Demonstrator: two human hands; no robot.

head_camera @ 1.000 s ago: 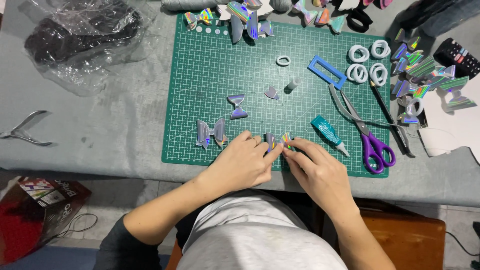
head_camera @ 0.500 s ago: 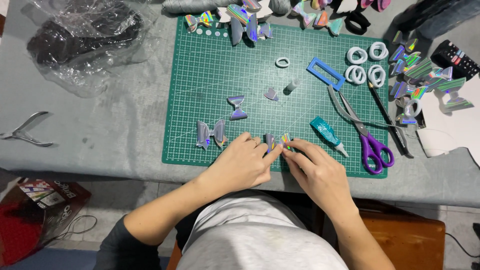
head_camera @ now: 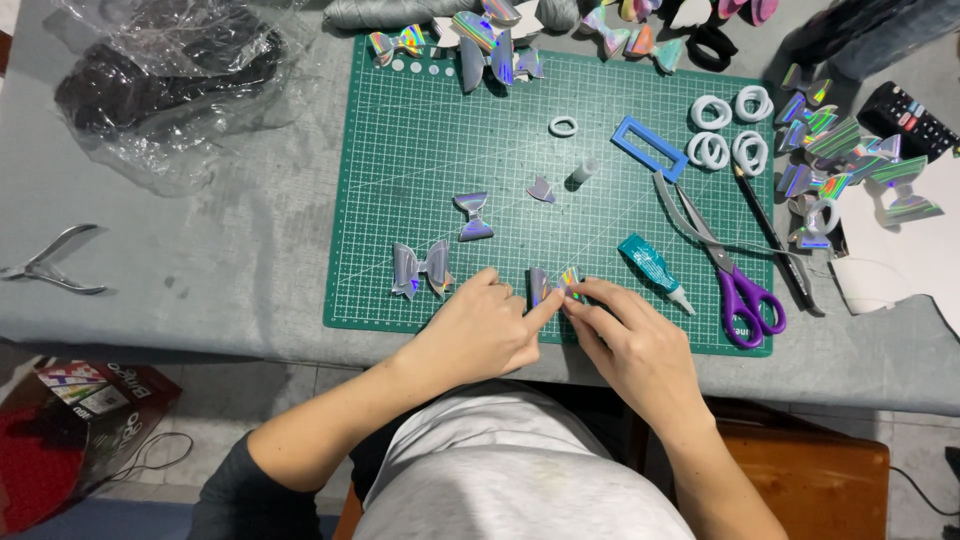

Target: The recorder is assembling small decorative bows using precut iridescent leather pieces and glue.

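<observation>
Left hand (head_camera: 480, 335) and right hand (head_camera: 628, 345) together pinched a holographic strip (head_camera: 552, 285) between fingertips; teal glue tube (head_camera: 652, 270) lay just beyond the right hand.

Both hands meet at the near edge of the green cutting mat (head_camera: 600, 130): the left hand (head_camera: 478, 335) and right hand (head_camera: 632, 345) pinch a small shiny bow piece (head_camera: 552, 284) together. A finished silver bow (head_camera: 421, 268) sits just left of them, with a teal glue tube (head_camera: 652, 270) and purple scissors (head_camera: 735, 290) to the right on the grey tabletop (head_camera: 200, 270).
</observation>
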